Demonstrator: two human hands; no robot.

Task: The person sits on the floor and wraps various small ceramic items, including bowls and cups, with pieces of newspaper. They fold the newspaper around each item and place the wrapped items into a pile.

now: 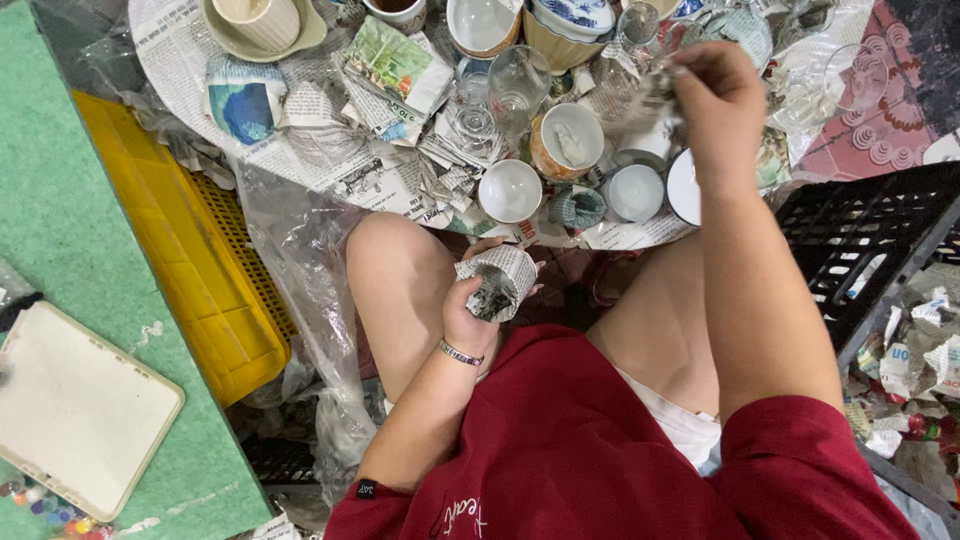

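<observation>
a white board (80,410) lies on the green floor (60,230) at far left, beside a yellow crate (190,280). above the knees, the left hand (470,315) is closed round a cup wrapped in newspaper (497,283). past it, the counter (330,160) carries newspaper, a white cup (510,190), glasses (500,95) and bowls (480,25). the right hand (715,100) pinches a crumpled paper scrap (655,95) over the counter. a black crate (860,240) stands at right.
</observation>
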